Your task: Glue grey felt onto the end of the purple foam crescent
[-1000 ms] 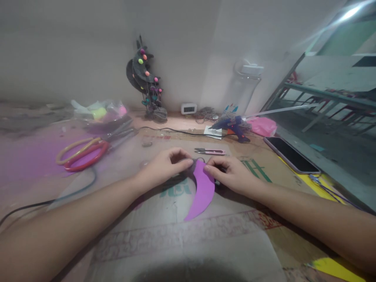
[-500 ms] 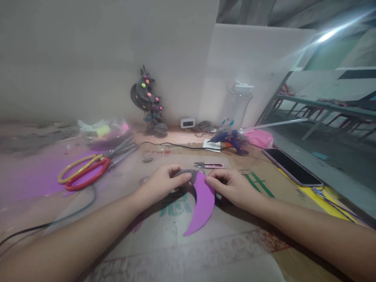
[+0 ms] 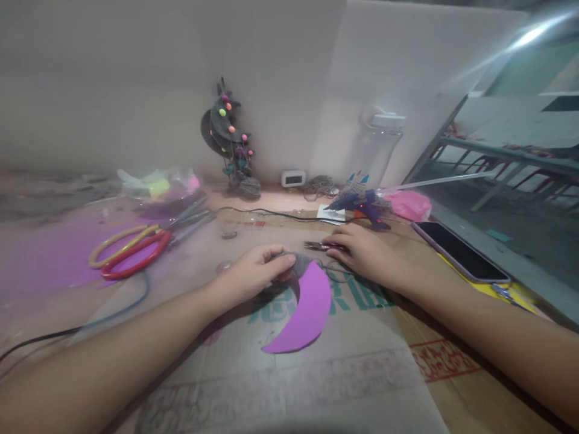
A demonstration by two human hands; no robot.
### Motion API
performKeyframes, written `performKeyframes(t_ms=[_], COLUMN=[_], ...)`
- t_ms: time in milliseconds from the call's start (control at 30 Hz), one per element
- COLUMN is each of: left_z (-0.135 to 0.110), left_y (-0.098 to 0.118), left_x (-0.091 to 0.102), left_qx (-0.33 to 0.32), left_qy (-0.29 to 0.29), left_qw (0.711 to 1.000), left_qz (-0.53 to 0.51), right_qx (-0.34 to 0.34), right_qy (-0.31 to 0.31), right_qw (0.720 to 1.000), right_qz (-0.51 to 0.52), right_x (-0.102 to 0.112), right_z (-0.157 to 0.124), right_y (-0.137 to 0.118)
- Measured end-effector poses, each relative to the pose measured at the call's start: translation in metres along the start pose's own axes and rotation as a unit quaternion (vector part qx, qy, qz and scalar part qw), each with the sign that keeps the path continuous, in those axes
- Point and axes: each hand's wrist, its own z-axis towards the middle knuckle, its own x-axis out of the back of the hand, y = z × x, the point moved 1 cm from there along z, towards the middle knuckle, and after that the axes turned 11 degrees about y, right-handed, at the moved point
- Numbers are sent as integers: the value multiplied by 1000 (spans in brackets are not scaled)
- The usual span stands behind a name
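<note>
A purple crescent-shaped foam piece point(image 3: 306, 312) lies on the cardboard in front of me. My left hand point(image 3: 256, 272) pinches its upper tip, where something grey meets it, fingers closed. My right hand point(image 3: 362, 250) has left the crescent and rests over the small pink thread snips point(image 3: 317, 245) farther back, its fingers curled onto them.
Large red and yellow scissors point(image 3: 131, 253) lie at the left on purple foam. A blue glue gun point(image 3: 362, 203), a phone point(image 3: 459, 250) and a pink bag point(image 3: 409, 205) are at the right. A dark decorated ornament point(image 3: 228, 138) and a clear jar point(image 3: 377, 147) stand by the wall. A black cable point(image 3: 76, 325) crosses the left.
My right hand let go of the crescent and moved back to the thread snips. The crescent swung round under my left hand, its lower tip now pointing more to the left.
</note>
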Motion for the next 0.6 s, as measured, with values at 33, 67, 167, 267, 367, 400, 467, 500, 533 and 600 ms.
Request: performKeyframes(t_ms=[33,67,167,267,367,400,467,500,533,600], left_z=[-1,-1,-2,-2,-2,-3,-3,-3,-3,-3], left_y=[0,1,2,3,3,3,4,4,4,4], left_x=[0,0,-1,-1,-1,-1,0,-1,-1,-1], left_qx=[7,17,33,31,33,36,38,37,36,33], left_qy=[-6,-12,-27,-23,-20,-22,-24,-26,-27,-31], left_qw=[1000,1000,999,999,999,998,998,998,998,997], left_qz=[5,9,22,30,34,36,41,45,49,59], right_qx=[9,11,-44,-111,-83,-65,-32,-19,-10,11], right_qy=[1,4,32,91,116,111,96,92,89,86], right_qw=[1000,999,998,988,985,986,988,988,987,987], right_qz=[-20,-35,-21,48,92,103,118,124,130,134], right_x=[-1,-2,0,7,13,15,16,16,17,17], right_z=[0,0,0,-1,-6,-8,-12,-15,-16,-19], right_y=[-1,-1,0,0,-10,-15,-24,-28,-31,-36])
